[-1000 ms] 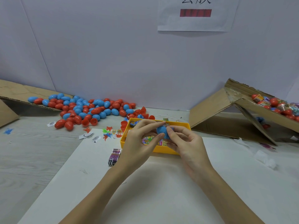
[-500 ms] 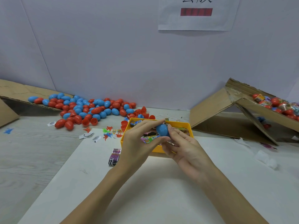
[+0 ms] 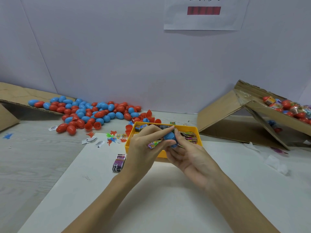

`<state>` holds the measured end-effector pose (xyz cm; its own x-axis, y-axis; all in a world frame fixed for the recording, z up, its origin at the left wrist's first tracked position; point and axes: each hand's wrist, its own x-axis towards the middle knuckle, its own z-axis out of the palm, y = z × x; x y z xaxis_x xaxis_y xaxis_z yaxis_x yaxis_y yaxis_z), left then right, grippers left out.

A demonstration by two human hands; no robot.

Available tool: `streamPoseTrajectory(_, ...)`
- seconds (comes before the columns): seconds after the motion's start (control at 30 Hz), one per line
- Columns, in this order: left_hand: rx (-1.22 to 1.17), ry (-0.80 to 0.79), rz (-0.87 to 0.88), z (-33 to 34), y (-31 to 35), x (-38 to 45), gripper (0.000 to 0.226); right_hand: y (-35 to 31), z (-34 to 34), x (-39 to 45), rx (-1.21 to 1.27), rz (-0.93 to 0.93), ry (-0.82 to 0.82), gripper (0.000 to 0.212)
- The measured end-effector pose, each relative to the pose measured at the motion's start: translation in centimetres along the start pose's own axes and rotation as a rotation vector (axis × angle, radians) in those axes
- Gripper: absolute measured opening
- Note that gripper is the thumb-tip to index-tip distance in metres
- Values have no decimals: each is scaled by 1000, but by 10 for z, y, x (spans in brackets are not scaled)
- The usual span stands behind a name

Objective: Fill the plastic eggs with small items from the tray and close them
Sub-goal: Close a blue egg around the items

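Observation:
A blue plastic egg [image 3: 169, 136] is held over the near side of the yellow tray [image 3: 198, 132]. My left hand [image 3: 144, 147] pinches it between forefinger and thumb from the left. My right hand [image 3: 186, 154] grips it from the right and below, fingers curled round its lower half. The tray holds several small colourful packets [image 3: 189, 136]. Whether the egg's halves are fully joined is hidden by my fingers.
A heap of blue and red eggs [image 3: 87, 113] spills from a cardboard flap at the back left. A cardboard box [image 3: 252, 115] at the right holds filled eggs. A packet stack [image 3: 119, 163] lies left of the tray, small plastic toys [image 3: 114, 137] behind it.
Both hands have shifted slightly right with the egg. My right hand has turned palm-up under it and my left forefinger now stretches across its top.

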<state>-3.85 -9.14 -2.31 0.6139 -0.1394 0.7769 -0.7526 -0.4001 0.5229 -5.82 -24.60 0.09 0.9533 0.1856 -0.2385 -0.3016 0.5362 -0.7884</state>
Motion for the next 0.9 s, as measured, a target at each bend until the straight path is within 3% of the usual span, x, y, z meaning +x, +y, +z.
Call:
streamPoseTrajectory(0.1, 35, -3, 7, 2, -1, -1, 39, 1, 1, -1, 40, 43, -20, 30)
streamPoseTrajectory(0.3, -57, -15, -107, 5, 2, 0, 30, 0, 2, -1, 152, 176, -159, 35)
streamPoseTrajectory(0.57, -196, 102, -185, 13, 7, -4, 22, 3, 5, 1, 285, 267, -114, 38)
streamPoseTrajectory(0.9, -224, 125, -224, 14, 9, -5, 22, 2, 6, 0, 235, 228, -109, 44)
